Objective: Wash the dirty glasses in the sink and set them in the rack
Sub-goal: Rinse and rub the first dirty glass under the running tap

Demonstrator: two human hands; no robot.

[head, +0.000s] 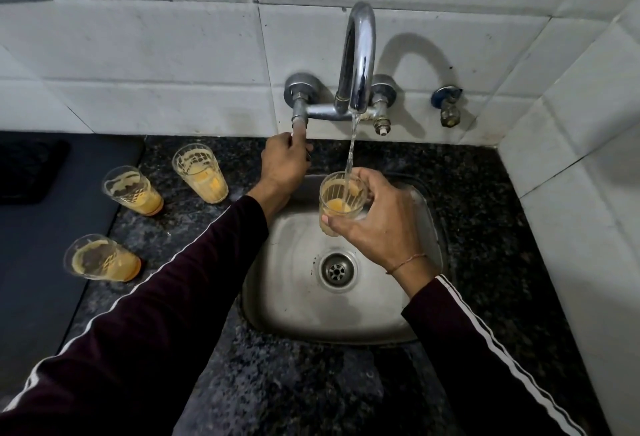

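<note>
Right hand (375, 224), centre right of the frame, fingers curled around a dirty glass (342, 200), held upright over the sink (408, 324) under the thin stream (350, 155) from the tap (358, 54), likely so as to loosen the orange residue at the bottom. Left hand (282, 165), centre of the frame, fingers closed around the tap handle (299, 127), probably to set the flow. Three more dirty glasses (133, 191) (201, 172) (102, 259) left waiting on the dark counter (277, 383), left of the frame. No rack seen anywhere.
</note>
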